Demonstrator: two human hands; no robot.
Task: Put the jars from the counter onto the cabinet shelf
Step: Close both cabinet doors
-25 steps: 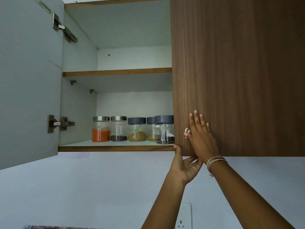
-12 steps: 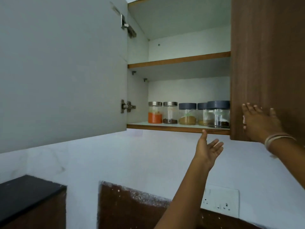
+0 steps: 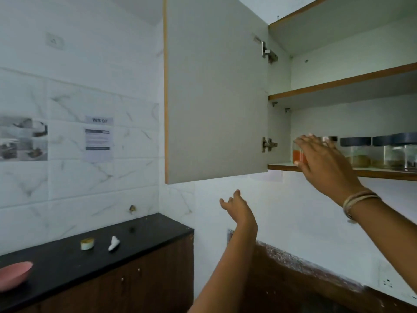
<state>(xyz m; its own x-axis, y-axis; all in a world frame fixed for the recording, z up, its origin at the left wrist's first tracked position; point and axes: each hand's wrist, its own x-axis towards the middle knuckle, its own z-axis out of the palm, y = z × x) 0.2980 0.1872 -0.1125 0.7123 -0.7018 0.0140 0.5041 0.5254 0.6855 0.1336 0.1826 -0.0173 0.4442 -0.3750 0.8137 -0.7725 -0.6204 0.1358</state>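
Several glass jars stand in a row on the lower cabinet shelf [image 3: 383,173]. The leftmost jar with orange powder [image 3: 297,155] is partly hidden behind my right hand [image 3: 325,163], which is raised in front of the shelf with fingers spread, holding nothing. Further right stand a jar with a dark lid and brown contents [image 3: 356,152] and two more dark-lidded jars [image 3: 397,152]. My left hand [image 3: 237,207] hangs lower, below the open grey cabinet door [image 3: 214,91], palm up, fingers apart and empty.
A black counter [image 3: 94,249] at lower left carries a pink bowl [image 3: 13,275], a small round tin [image 3: 87,243] and a white scrap [image 3: 114,242]. Papers are taped on the tiled wall [image 3: 98,138]. A wall socket [image 3: 387,282] sits at lower right.
My view has swung left, bringing the counter and tiled wall into sight. My right hand left the brown door and now is in front of the left jars. My left hand dropped lower.
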